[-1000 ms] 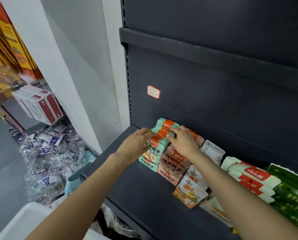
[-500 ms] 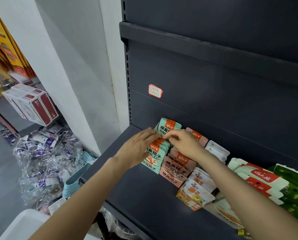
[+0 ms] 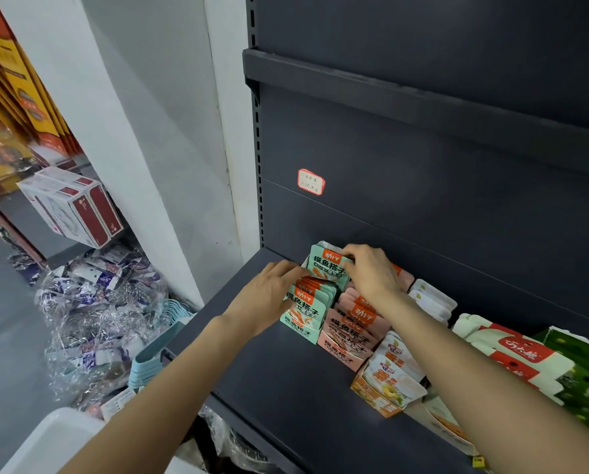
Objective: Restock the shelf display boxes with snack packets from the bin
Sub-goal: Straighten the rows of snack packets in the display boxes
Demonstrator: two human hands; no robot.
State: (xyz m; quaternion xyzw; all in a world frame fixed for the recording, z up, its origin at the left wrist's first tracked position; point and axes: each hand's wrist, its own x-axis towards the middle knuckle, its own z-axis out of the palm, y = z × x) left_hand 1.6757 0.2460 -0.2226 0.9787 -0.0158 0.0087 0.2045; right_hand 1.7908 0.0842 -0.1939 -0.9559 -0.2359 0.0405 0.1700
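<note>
On the dark shelf [image 3: 286, 388], right hand [image 3: 371, 271] pinches an upright mint packet [image 3: 329, 266], left hand [image 3: 269, 295] flat against the mint display box [image 3: 301, 328]; loosening that grip might topple it forward.

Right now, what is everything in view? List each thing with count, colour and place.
mint packets: many, mint green, leftmost display box
pink packets: many, pink, next box
orange box: one, orange, further right
white packs: several, white and red, right
green packs: several, far right
shelf: dark grey
price label: one, red-edged, back panel
white bin: one, bottom left
left hand: beside mint packets
right hand: pinching rear mint packet
</note>
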